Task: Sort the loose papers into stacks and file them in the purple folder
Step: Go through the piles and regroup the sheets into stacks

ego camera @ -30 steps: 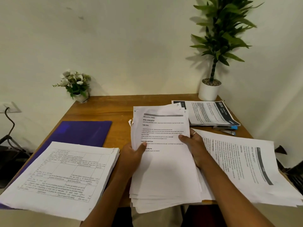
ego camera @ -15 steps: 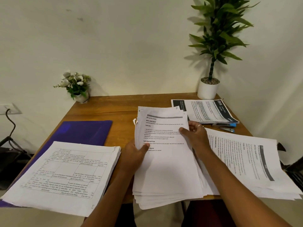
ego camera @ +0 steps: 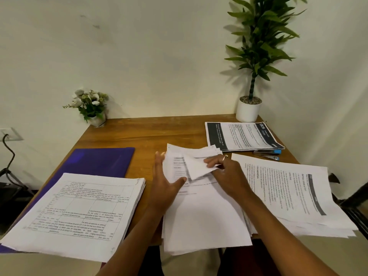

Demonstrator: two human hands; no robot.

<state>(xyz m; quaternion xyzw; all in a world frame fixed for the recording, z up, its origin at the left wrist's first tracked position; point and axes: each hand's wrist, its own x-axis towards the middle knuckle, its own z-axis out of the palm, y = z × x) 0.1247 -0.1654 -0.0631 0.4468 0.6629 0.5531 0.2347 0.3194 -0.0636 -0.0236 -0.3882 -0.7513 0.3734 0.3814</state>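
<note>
Four lots of paper lie on the desk (ego camera: 151, 132). The middle pile (ego camera: 203, 220), overhanging the near edge, is the one in hand. Its top sheet (ego camera: 196, 168) curls back at the far corner, pinched in the narrow grip of the right hand (ego camera: 227, 174). The left hand (ego camera: 165, 182) lies straight-fingered along the pile's left edge, thumb on top. Thin, limp and slippery, I'd judge, so lift a corner and steady the rest. The purple folder (ego camera: 103, 162) sits left, partly buried under the left stack (ego camera: 79, 212). I cannot tell how many sheets are pinched.
</note>
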